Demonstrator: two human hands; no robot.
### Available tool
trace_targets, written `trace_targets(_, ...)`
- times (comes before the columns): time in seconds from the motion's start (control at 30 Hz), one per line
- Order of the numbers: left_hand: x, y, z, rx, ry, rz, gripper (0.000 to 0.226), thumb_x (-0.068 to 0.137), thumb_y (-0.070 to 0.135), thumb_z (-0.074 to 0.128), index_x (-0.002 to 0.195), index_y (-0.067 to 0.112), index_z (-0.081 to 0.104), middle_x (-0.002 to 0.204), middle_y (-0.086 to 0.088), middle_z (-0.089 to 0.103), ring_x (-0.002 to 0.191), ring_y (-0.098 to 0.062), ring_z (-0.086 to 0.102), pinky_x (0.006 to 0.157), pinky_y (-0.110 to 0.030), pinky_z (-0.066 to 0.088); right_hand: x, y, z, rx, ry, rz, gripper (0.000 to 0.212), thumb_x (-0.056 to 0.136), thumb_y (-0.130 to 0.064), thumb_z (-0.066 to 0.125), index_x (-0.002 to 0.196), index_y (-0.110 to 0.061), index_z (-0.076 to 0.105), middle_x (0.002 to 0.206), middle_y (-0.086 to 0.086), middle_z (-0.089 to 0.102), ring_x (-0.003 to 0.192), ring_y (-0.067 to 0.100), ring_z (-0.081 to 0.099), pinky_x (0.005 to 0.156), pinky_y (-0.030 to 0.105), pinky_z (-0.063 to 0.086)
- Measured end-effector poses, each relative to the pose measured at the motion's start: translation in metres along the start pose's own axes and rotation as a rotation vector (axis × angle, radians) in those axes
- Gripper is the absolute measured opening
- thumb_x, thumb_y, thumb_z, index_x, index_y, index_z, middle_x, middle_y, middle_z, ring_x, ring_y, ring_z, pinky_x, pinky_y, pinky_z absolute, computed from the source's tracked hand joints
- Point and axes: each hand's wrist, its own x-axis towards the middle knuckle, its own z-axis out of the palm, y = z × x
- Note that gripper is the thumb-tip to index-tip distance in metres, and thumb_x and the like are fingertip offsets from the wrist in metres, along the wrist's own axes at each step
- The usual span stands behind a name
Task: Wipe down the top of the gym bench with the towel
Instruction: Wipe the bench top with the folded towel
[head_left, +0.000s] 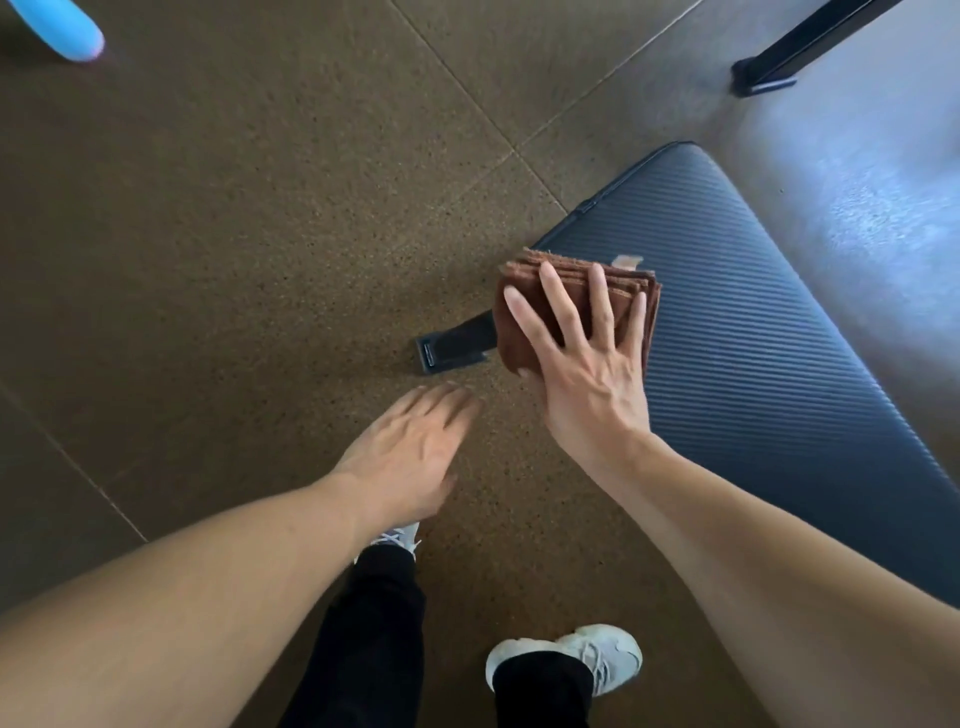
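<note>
The right hand presses the folded brown towel with spread, straight fingers at the counter's left edge; the blurred left hand seemingly hovers open, holding nothing.

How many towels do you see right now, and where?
1. A folded brown towel lies on the near-left edge of the gym bench, under the right hand, whose fingers are spread flat on it. The left hand holds nothing.
</note>
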Motion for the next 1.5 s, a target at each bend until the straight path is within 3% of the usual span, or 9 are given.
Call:
trace_targets(0.2,-0.004,0.002,0.006,0.005,-0.044,-0.094,0.089,0.096,0.041,0.061,0.163,0.021,0.006,0.17,-0.002,0.012,0.157,-0.018,0.007,0.121,-0.031,-0.004,0.031,-0.022,0.004,0.066,0.083,0.123,0.076,0.099,-0.036,0.06,0.163,-0.035,0.019,0.172,0.002,0.015,0.157,0.042,0.01,0.121,0.071,0.006)
trace_targets(0.37,-0.003,0.028,0.001,0.01,-0.111,-0.029,0.085,0.095,0.037,0.064,0.161,0.025,0.011,0.169,-0.002,0.014,0.156,-0.019,0.011,0.113,-0.03,-0.009,-0.035,-0.013,0.008,0.055,0.05,0.122,0.09,0.088,-0.013,0.061,0.164,-0.033,0.017,0.17,0.007,0.017,0.154,0.044,0.017,0.121,0.07,0.011)
trace_targets(0.53,0.009,0.049,-0.007,-0.026,-0.1,0.041,0.08,0.1,0.037,0.056,0.162,0.022,0.009,0.169,-0.004,0.012,0.156,-0.02,0.008,0.117,-0.029,-0.008,-0.13,0.024,0.012,-0.033,-0.067,0.162,0.105,0.073,-0.011,0.082,0.161,-0.031,0.029,0.167,0.01,0.029,0.151,0.043,0.028,0.119,0.07,0.023)
trace_targets(0.63,0.016,0.055,-0.007,-0.096,-0.09,0.007,0.079,0.102,0.036,0.054,0.162,0.025,0.005,0.169,-0.001,0.011,0.156,-0.018,0.01,0.122,-0.03,-0.001,-0.156,0.037,0.008,-0.056,-0.11,0.177,0.099,0.078,-0.02,0.086,0.16,-0.034,0.032,0.166,0.009,0.033,0.149,0.041,0.033,0.118,0.068,0.026)
trace_targets(0.83,0.017,0.057,-0.013,-0.171,-0.013,-0.148,0.072,0.099,0.022,0.057,0.16,0.021,0.02,0.163,-0.003,0.031,0.15,-0.019,0.029,0.123,-0.034,0.021,-0.037,0.026,-0.002,-0.063,-0.07,-0.156,0.081,0.097,-0.03,0.057,0.164,-0.04,0.012,0.174,0.004,0.004,0.159,0.039,0.003,0.12,0.074,0.006)
trace_targets(0.93,0.01,0.055,-0.011,-0.201,0.065,-0.34,0.074,0.091,0.012,0.062,0.157,0.016,0.028,0.152,-0.006,0.043,0.14,-0.022,0.042,0.117,-0.038,0.035,-0.008,0.003,-0.001,0.0,-0.075,-0.094,0.08,0.092,-0.021,0.038,0.164,-0.039,0.006,0.174,0.003,-0.004,0.159,0.039,-0.004,0.119,0.074,0.004)
trace_targets(1.07,0.003,0.064,-0.005,-0.086,0.056,-0.34,0.072,0.09,0.011,0.061,0.155,0.011,0.031,0.15,-0.009,0.044,0.137,-0.025,0.042,0.115,-0.039,0.034,-0.032,0.004,0.006,0.053,-0.034,-0.017,0.072,0.095,-0.023,0.024,0.164,-0.039,0.014,0.174,0.002,0.004,0.159,0.036,0.006,0.121,0.069,0.009)
trace_targets(1.3,0.02,0.143,0.005,-0.184,0.079,-0.247,0.043,0.096,0.012,0.048,0.139,0.015,0.048,0.138,-0.004,0.056,0.123,-0.022,0.055,0.101,-0.04,0.044,-0.123,0.039,0.018,0.168,-0.034,0.087,0.075,0.099,-0.031,0.045,0.164,-0.036,0.009,0.174,0.005,0.004,0.159,0.037,0.004,0.124,0.064,0.005)
trace_targets(1.5,0.004,0.215,0.047,-0.171,-0.087,-0.154,0.048,0.098,0.021,0.044,0.146,0.024,0.039,0.144,0.003,0.049,0.129,-0.014,0.051,0.109,-0.039,0.044,-0.219,0.078,0.036,0.191,-0.048,0.133,0.084,0.096,-0.03,0.057,0.164,-0.036,0.007,0.174,0.005,0.003,0.159,0.035,0.002,0.125,0.063,-0.003)
